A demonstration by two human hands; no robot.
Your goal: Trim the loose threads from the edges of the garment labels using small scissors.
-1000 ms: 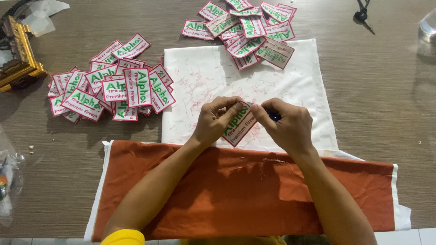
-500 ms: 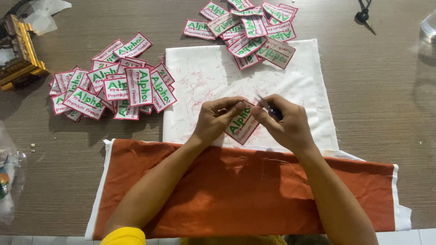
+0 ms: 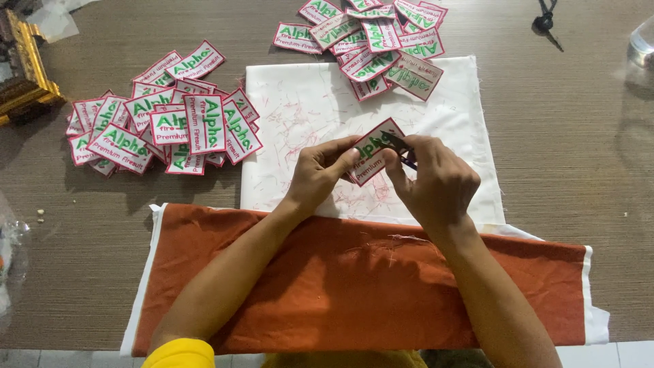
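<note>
Left hand: the left hand (image 3: 319,172) is closed in a pinch on the patch (image 3: 373,151). Its thumb and fingers grip the lower left end.

Right hand: the right hand (image 3: 436,178) is curled around a small dark cutter (image 3: 398,142). The tip of the cutter pokes out at the top right edge of the patch. The fingers also touch the right side of the patch.

Patch: it is a small white cloth badge with a red edge and green letters. It is held up between both hands, just over the white cloth (image 3: 306,109).

Which way it lies: the long side of the patch is tilted. It runs from the lower left, by the left hand, up to the upper right, by the right hand.

Which hand is nearer: both hands touch it. The left hand holds it steady, and the right hand is at the end where the cutter meets the edge.

White cloth: it lies flat on the table (image 3: 579,136) and has many tiny red thread bits on it.

Orange cloth: the orange cloth (image 3: 340,286) lies nearer the person, under both arms.

Piles: one pile of patches (image 3: 163,123) is on the left, well apart from the hands. Another pile of patches (image 3: 371,37) is at the top, past the white cloth's far edge.
</note>
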